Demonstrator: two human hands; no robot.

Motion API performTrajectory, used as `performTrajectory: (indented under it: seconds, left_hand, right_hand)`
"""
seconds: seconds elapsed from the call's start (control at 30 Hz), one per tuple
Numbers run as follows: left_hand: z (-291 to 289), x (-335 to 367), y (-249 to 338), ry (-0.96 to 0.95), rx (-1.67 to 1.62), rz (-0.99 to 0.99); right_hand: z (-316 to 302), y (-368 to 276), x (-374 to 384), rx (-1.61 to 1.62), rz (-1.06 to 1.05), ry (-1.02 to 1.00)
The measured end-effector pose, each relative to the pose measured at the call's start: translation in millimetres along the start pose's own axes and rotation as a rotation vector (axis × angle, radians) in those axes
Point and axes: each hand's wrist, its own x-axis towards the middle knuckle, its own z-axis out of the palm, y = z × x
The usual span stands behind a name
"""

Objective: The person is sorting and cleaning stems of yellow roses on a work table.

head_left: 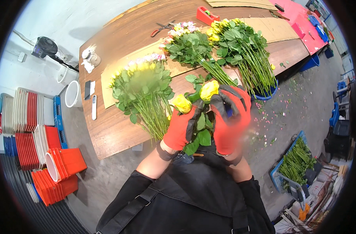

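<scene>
Both hands wear red gloves with black palms and fingers, held close together in front of my chest. My left hand (181,128) is closed around rose stems, with one yellow rose (182,104) showing above its thumb. The fingers of my right hand (233,119) curl at the side of another yellow rose (209,91), touching its bloom. Green leaves (203,136) hang below, between the hands. Beyond them on the table lie a bunch of yellow and pink roses (143,85), a pink-and-yellow bunch (191,46) and a yellow bunch (240,43).
On the wooden table (111,132) are cardboard sheets (108,85), scissors (161,29), a red tape dispenser (207,16), a phone (87,90) and a jar (91,58). Orange buckets (67,163) stand at left. A blue crate (277,171) of green stems sits on the petal-strewn floor at right.
</scene>
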Motion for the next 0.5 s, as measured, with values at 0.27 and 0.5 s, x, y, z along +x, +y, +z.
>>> performTrajectory:
  seconds: [0.27,0.5]
  left_hand:
    - [1,-1,-2,-0.206,0.467,0.176]
    - [-2,8,-1,-0.295,-0.125,-0.137]
  right_hand:
    - [18,10,-14,0.386,0.221,0.115]
    - [21,41,-31,0.65,0.489,0.051]
